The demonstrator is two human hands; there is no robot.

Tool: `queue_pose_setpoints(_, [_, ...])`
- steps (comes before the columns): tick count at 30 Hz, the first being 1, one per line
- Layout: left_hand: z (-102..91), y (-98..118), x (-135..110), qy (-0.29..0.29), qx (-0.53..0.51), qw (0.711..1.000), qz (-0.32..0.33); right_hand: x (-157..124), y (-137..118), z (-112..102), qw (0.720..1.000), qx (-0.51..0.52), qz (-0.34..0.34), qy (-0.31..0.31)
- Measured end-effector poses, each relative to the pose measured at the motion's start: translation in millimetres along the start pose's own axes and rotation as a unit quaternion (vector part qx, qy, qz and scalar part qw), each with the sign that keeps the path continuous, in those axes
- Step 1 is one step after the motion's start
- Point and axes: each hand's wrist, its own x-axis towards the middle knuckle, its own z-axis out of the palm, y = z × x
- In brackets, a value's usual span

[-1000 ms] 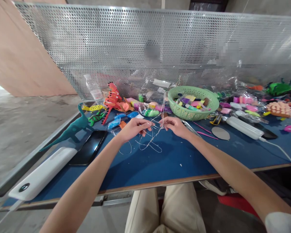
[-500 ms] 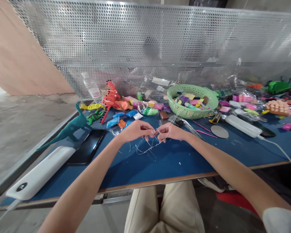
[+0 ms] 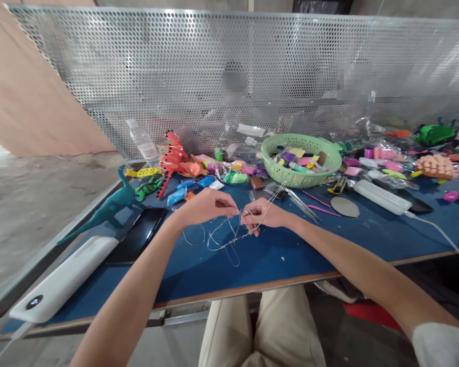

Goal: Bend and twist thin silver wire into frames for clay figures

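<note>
A thin silvery wire frame (image 3: 225,245), bent into loops with twisted stretches, hangs between my hands just above the blue tabletop. My left hand (image 3: 216,205) pinches the wire between thumb and fingertips near the middle. Close beside it, my right hand (image 3: 263,213) has its fingers curled round another part of the wire, and a long doubled end sticks up past its knuckles. The fingertips of both hands are only slightly apart. Loose loops droop below and to the left of the left hand.
Behind the hands stand a green basket (image 3: 302,176) of coloured packets and blue clay packets (image 3: 177,195). At left are a teal dinosaur (image 3: 117,204), a phone (image 3: 137,239) and a white power bank (image 3: 65,280). Pink tools (image 3: 323,210) and a grey disc (image 3: 345,207) lie right. A perforated metal screen (image 3: 176,66) closes the back.
My hands have drawn slightly apart, the left shifting a little leftward. The wire loops have tilted and hang lower. The view has shifted slightly.
</note>
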Motion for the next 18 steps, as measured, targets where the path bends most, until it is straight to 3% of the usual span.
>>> queue_pose_setpoints(5, [-4.6,12.1,-7.3,0.063,0.078,0.992,0.070,-0.8,-3.5,0.7,1.000,-0.005,-0.009,0.008])
queue_pose_setpoints(10, [-3.8,18.8,-9.8,0.102,0.072,0.981,0.147,1.4,1.3,-2.8,0.996,-0.016,-0.042,0.076])
queue_pose_setpoints(18, [0.6,21.1,-11.4,0.043,0.106,0.973,0.202,4.0,6.1,-7.2,0.994,-0.014,-0.050,0.092])
